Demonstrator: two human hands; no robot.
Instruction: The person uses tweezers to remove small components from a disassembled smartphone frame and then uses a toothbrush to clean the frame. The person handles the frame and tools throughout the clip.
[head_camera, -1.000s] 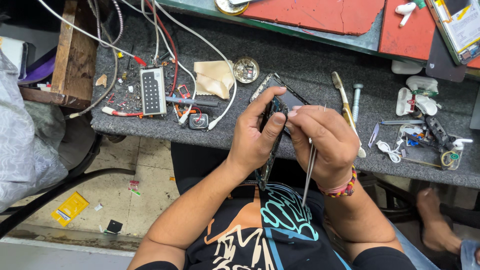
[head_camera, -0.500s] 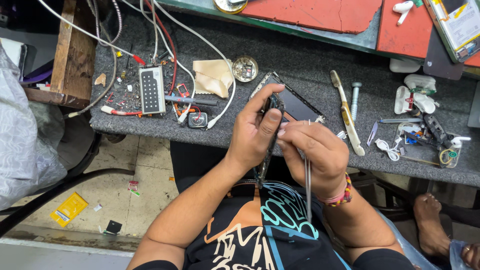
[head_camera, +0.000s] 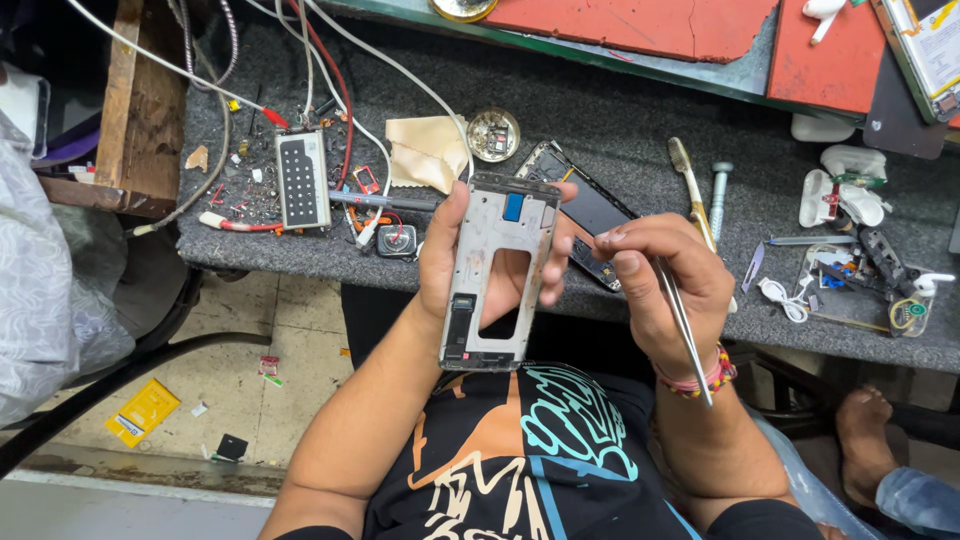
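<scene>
The left hand (head_camera: 470, 262) grips a flat, rectangular grey metal phone frame (head_camera: 496, 270), fingers wrapped round both long edges, holding it upright above the edge of the speckled grey workbench (head_camera: 620, 110). The frame has a rectangular cut-out and a small blue patch near its top. The right hand (head_camera: 665, 285) pinches slim steel tweezers (head_camera: 685, 325), just beside the frame.

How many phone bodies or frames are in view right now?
2. A grey metal phone frame is held upright in the left hand; a dark phone body lies on the grey bench behind it. Others may be hidden.
</scene>
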